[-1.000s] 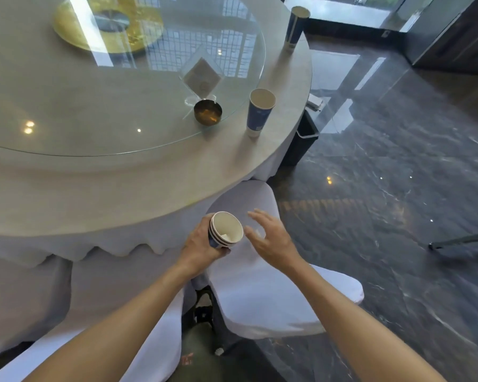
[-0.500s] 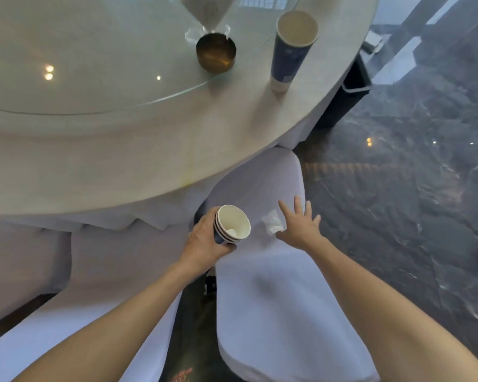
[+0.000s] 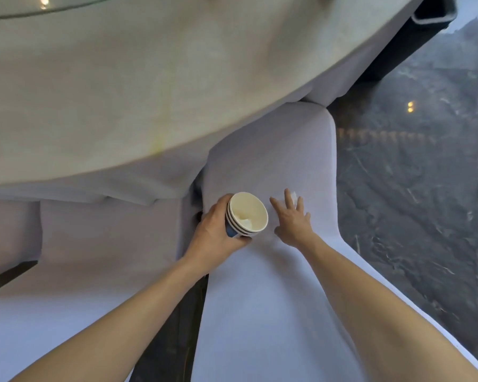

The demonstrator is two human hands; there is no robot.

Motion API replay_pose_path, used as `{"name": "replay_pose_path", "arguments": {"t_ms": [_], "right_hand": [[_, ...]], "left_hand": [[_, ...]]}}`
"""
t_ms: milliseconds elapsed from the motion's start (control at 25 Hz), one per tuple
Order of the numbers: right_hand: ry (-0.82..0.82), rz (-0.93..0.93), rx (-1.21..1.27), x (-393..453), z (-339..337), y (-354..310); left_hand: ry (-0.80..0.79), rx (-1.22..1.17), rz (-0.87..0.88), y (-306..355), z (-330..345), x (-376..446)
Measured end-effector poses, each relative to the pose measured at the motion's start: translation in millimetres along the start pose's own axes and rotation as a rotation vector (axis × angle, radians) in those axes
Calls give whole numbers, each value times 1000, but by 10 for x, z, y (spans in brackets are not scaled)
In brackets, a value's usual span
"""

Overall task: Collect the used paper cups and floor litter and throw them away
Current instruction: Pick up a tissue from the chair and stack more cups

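My left hand [image 3: 214, 232] grips a stack of nested blue-and-white paper cups [image 3: 247, 213], tilted so the mouth faces me; a crumpled white scrap lies inside the top cup. My right hand [image 3: 291, 217] lies spread with straight fingers on the white chair seat, covering a crumpled white tissue [image 3: 295, 195] whose edge shows past the fingertips. Whether the fingers press the tissue I cannot tell.
A white-covered chair [image 3: 273, 299] is below my hands, with another chair [image 3: 80, 257] to its left. The round table's clothed edge [image 3: 149, 92] hangs just ahead. A dark bin [image 3: 414, 31] stands at the top right on the dark marble floor [image 3: 425, 202].
The view has tilted down and closer, and the table-top cups have left the frame. My right hand has reached forward over the tissue on the seat. The left hand keeps its cup stack.
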State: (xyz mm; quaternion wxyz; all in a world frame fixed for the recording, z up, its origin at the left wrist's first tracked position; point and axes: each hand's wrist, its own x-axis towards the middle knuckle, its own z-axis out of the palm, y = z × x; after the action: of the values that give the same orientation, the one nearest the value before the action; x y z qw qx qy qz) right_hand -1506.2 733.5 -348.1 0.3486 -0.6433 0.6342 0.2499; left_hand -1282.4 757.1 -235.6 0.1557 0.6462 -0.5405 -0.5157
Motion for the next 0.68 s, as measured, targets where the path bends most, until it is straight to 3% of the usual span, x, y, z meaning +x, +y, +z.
{"name": "replay_pose_path", "arguments": {"t_ms": [200, 320, 440, 680], "right_hand": [[-158, -69, 58, -220, 169, 116], [-111, -24, 156, -485, -192, 126], [63, 12, 302, -847, -813, 112], [573, 18, 691, -1961, -2213, 4]], "left_hand": [[-64, 39, -29, 6, 26, -92], [-90, 56, -1, 264, -62, -96], [-120, 93, 43, 683, -197, -141], [-196, 137, 144, 1622, -561, -389]]}}
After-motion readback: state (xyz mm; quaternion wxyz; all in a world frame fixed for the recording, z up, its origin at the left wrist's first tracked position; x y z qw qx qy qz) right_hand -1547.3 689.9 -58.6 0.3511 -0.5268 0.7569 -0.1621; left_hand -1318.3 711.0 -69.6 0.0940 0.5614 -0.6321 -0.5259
